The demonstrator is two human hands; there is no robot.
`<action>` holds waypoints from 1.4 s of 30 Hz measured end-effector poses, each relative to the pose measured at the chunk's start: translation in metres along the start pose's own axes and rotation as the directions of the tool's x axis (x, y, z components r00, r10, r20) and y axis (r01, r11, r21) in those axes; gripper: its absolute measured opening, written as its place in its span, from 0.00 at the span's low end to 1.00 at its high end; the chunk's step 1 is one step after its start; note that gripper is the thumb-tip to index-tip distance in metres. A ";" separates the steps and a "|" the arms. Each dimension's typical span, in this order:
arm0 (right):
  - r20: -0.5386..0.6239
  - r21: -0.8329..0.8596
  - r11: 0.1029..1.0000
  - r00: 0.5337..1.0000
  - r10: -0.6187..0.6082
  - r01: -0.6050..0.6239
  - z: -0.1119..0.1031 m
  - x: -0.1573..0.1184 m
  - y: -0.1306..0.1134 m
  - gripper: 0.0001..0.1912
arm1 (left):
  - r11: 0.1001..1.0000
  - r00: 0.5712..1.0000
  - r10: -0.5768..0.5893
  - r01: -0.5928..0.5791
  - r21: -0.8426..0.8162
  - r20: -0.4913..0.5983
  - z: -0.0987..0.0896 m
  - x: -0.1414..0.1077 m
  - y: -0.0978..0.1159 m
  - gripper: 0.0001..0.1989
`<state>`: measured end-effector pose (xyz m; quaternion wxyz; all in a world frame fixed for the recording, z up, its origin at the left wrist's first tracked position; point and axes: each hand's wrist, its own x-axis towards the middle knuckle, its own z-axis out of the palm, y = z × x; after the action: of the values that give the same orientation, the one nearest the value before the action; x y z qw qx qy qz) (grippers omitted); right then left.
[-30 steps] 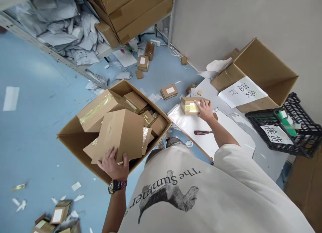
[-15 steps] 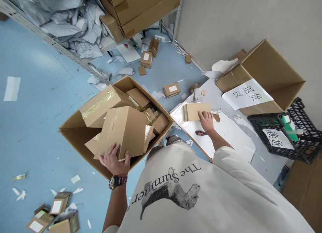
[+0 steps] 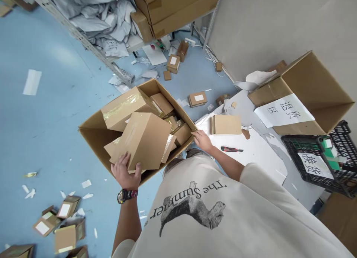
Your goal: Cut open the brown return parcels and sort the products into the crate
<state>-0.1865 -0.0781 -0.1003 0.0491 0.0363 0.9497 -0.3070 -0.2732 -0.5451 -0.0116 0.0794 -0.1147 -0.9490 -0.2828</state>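
A large open carton (image 3: 95, 148) holds several brown boxes. My left hand (image 3: 126, 173), with a watch on the wrist, has its fingers spread on the lower edge of a tilted cardboard box (image 3: 145, 139) on top of the pile. At the carton's right corner, my right hand (image 3: 201, 139) touches the rim with its fingers extended and partly apart. Just right of that hand, a flat brown box (image 3: 227, 124) lies on the white-covered table (image 3: 259, 154). A red and black utility knife (image 3: 231, 149) rests below the flat box.
An open carton (image 3: 284, 92) with a paper sign and a black crate (image 3: 309, 146) stand at the right. Grey mailing bags (image 3: 111, 20) fill a shelf at the upper left. Small boxes (image 3: 198, 99) and paper scraps lie on the blue floor (image 3: 55, 139).
My right hand has left the flat box and moved left to the carton's corner. My left hand stays on the tilted box. The view has shifted, so most things appear farther right.
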 end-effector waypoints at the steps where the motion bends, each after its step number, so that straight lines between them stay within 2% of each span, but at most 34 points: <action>1: 0.042 0.061 0.998 0.999 0.003 -0.006 0.013 0.012 -0.011 0.24 | 1.000 1.000 -0.007 0.007 -0.002 -0.006 0.001 -0.006 0.001 0.32; 4: 0.199 0.201 0.968 0.974 0.112 -0.152 0.048 0.047 -0.035 0.27 | 1.000 0.999 -0.019 0.019 -0.010 -0.040 0.005 -0.025 0.002 0.31; 6: 0.296 0.294 0.895 0.922 0.249 -0.336 0.068 0.068 -0.045 0.28 | 0.999 0.996 -0.049 0.048 -0.017 -0.069 0.005 -0.035 0.001 0.31; 8: 0.356 0.343 0.820 0.871 0.338 -0.458 0.085 0.085 -0.051 0.27 | 0.995 0.991 -0.096 0.094 -0.031 -0.088 0.003 -0.044 -0.001 0.32; 12: 0.421 0.359 0.769 0.827 0.372 -0.529 0.109 0.106 -0.057 0.23 | 0.980 0.975 -0.186 0.175 -0.096 -0.123 -0.004 -0.055 -0.005 0.34; 14: 0.450 0.362 0.747 0.806 0.384 -0.558 0.116 0.110 -0.058 0.23 | 0.958 0.951 -0.265 0.242 -0.152 -0.157 -0.004 -0.059 -0.010 0.34; 16: 0.478 0.402 0.692 0.782 0.400 -0.600 0.120 0.110 -0.057 0.27 | 0.910 0.903 -0.385 0.337 -0.240 -0.191 0.002 -0.060 -0.022 0.34; 17: 0.502 0.434 0.643 0.762 0.410 -0.631 0.121 0.110 -0.057 0.29 | 0.874 0.865 -0.457 0.393 -0.287 -0.208 0.006 -0.059 -0.030 0.34; 20: 0.597 0.498 0.464 0.677 0.429 -0.733 0.123 0.106 -0.054 0.30 | 0.731 0.698 -0.672 0.571 -0.372 -0.247 0.018 -0.054 -0.057 0.31; 21: 0.605 0.500 0.449 0.670 0.431 -0.741 0.123 0.106 -0.053 0.29 | 0.695 0.658 -0.712 0.611 -0.379 -0.245 0.020 -0.052 -0.064 0.29; 22: 0.592 0.500 0.462 0.678 0.435 -0.732 0.124 0.105 -0.052 0.27 | 0.671 0.635 -0.736 0.639 -0.377 -0.234 0.020 -0.049 -0.070 0.29; 24: 0.528 0.493 0.534 0.724 0.443 -0.687 0.128 0.105 -0.052 0.23 | 0.677 0.633 -0.734 0.653 -0.339 -0.246 0.015 -0.045 -0.070 0.28; 25: 0.498 0.484 0.568 0.744 0.446 -0.665 0.129 0.106 -0.053 0.22 | 0.706 0.643 -0.708 0.645 -0.290 -0.293 0.012 -0.044 -0.065 0.30; 27: 0.475 0.461 0.603 0.755 0.453 -0.651 0.132 0.107 -0.054 0.21 | 0.794 0.689 -0.585 0.593 -0.130 -0.429 0.007 -0.042 -0.042 0.36; 28: 0.477 0.450 0.610 0.753 0.454 -0.652 0.132 0.107 -0.054 0.21 | 0.843 0.735 -0.489 0.537 -0.037 -0.470 0.008 -0.041 -0.026 0.39; 29: 0.477 0.438 0.620 0.753 0.454 -0.651 0.132 0.106 -0.054 0.20 | 0.900 0.815 -0.386 0.436 0.018 -0.431 0.013 -0.040 -0.006 0.38; 30: 0.476 0.426 0.631 0.754 0.453 -0.648 0.131 0.105 -0.054 0.20 | 0.958 0.914 -0.264 0.285 0.025 -0.309 0.023 -0.040 0.016 0.34; 31: 0.475 0.417 0.642 0.756 0.450 -0.644 0.130 0.105 -0.053 0.20 | 0.991 0.977 -0.137 0.137 -0.012 -0.164 0.037 -0.038 0.038 0.29; 32: 0.473 0.408 0.653 0.760 0.446 -0.638 0.127 0.104 -0.052 0.20 | 0.997 1.000 -0.007 0.008 -0.074 0.014 0.056 -0.036 0.061 0.25; 33: 0.473 0.401 0.663 0.763 0.440 -0.631 0.125 0.103 -0.052 0.20 | 0.984 0.975 0.122 -0.096 -0.148 0.184 0.078 -0.033 0.082 0.26; 34: 0.475 0.396 0.673 0.767 0.432 -0.624 0.122 0.103 -0.051 0.19 | 0.967 0.923 0.214 -0.155 -0.201 0.320 0.100 -0.030 0.100 0.28; 35: 0.478 0.393 0.683 0.771 0.421 -0.616 0.119 0.103 -0.050 0.19 | 0.964 0.879 0.238 -0.162 -0.210 0.414 0.123 -0.026 0.114 0.32; 36: 0.482 0.390 0.691 0.774 0.410 -0.608 0.116 0.103 -0.049 0.18 | 0.978 0.860 0.186 -0.117 -0.170 0.476 0.142 -0.022 0.124 0.37; 38: 0.486 0.388 0.703 0.781 0.393 -0.596 0.110 0.103 -0.047 0.17 | 0.998 0.847 -0.031 0.056 -0.031 0.531 0.171 -0.014 0.131 0.47; 40: 0.488 0.382 0.714 0.784 0.383 -0.587 0.102 0.102 -0.044 0.16 | 0.974 0.802 -0.216 0.213 0.071 0.557 0.185 -0.011 0.124 0.55; 42: 0.499 0.361 0.732 0.783 0.371 -0.577 0.094 0.097 -0.040 0.17 | 0.954 0.751 -0.287 0.279 0.108 0.595 0.187 -0.010 0.111 0.58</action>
<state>-0.2802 -0.1617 -0.1641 0.3060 0.2316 0.7651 -0.5170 -0.2507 -0.3532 -0.1109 -0.2704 -0.0536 -0.9323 -0.2339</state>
